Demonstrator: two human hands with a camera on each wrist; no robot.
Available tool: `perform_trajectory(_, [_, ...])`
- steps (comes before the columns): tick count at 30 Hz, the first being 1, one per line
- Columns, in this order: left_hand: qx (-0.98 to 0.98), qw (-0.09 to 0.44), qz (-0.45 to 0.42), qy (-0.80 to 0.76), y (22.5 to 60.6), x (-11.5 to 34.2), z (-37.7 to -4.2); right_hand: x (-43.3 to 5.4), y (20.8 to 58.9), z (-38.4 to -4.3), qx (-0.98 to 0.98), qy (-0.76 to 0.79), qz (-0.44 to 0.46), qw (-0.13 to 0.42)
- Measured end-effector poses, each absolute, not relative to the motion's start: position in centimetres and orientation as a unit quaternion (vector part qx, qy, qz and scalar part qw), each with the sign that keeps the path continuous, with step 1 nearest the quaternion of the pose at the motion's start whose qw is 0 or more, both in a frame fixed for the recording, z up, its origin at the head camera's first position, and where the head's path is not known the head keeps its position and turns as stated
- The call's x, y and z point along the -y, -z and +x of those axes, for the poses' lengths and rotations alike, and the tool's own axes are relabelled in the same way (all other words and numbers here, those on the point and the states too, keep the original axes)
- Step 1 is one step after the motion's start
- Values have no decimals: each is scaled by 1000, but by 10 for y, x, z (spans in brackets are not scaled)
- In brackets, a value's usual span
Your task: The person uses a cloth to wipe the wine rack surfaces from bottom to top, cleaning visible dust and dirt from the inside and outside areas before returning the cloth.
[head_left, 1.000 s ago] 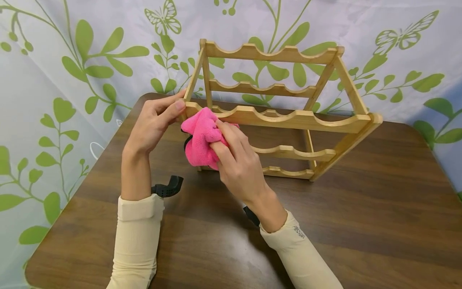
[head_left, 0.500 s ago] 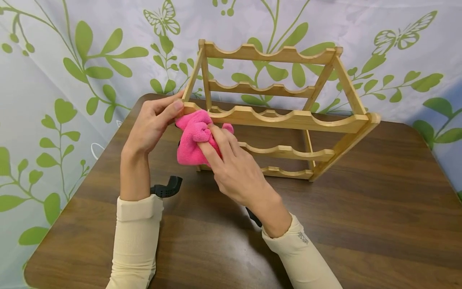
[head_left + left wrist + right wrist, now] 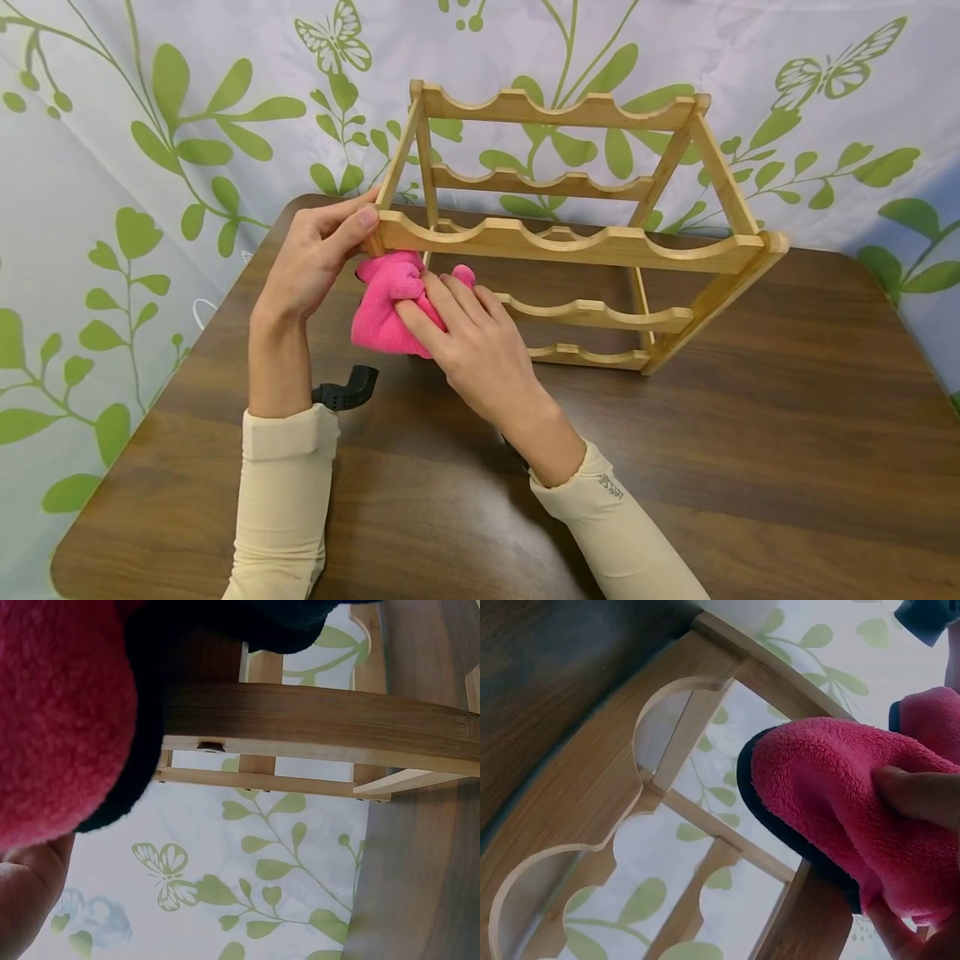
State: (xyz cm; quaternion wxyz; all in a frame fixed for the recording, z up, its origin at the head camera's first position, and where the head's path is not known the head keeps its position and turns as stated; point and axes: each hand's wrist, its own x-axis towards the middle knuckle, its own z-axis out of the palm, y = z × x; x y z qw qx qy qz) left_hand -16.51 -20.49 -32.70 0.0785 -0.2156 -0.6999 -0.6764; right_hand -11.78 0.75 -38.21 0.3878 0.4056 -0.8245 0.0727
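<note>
A wooden wine rack [image 3: 570, 242] with scalloped rails stands on the table. My left hand [image 3: 311, 254] grips its upper front left corner, thumb on the rail end. In my right hand [image 3: 480, 346] is a bunched pink cloth [image 3: 386, 312] with dark edging, held against the left front post just under the top rail. The right wrist view shows fingers pinching the fluffy cloth [image 3: 840, 795] beside the rack's rails [image 3: 577, 757]. Up close in the left wrist view, the cloth [image 3: 60, 712] overlaps the rack's side post [image 3: 300, 720].
The brown wooden table [image 3: 787, 467] has rounded corners. A curtain [image 3: 225, 100] with green leaves and butterflies hangs behind it. Black wrist mounts, one [image 3: 348, 388] at the left cuff, stick out from the sleeves. A thin white cable [image 3: 201, 312] shows at the left table edge.
My right hand has moved the pink cloth left and down, off the front of the top rail onto the left post below it. The left hand keeps its grip on the corner.
</note>
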Motion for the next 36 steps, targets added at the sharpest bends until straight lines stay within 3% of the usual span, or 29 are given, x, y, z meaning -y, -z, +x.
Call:
perform_trajectory(10, [710, 73, -209, 669, 325, 207, -163, -6, 390, -126, 828, -93, 383, 399])
perform_trajectory(27, [713, 65, -203, 667, 324, 207, -163, -22, 373, -121, 844, -92, 379, 369])
perform_trajectory(36, [715, 61, -204, 666, 323, 207, -162, -40, 357, -117, 877, -101, 362, 299])
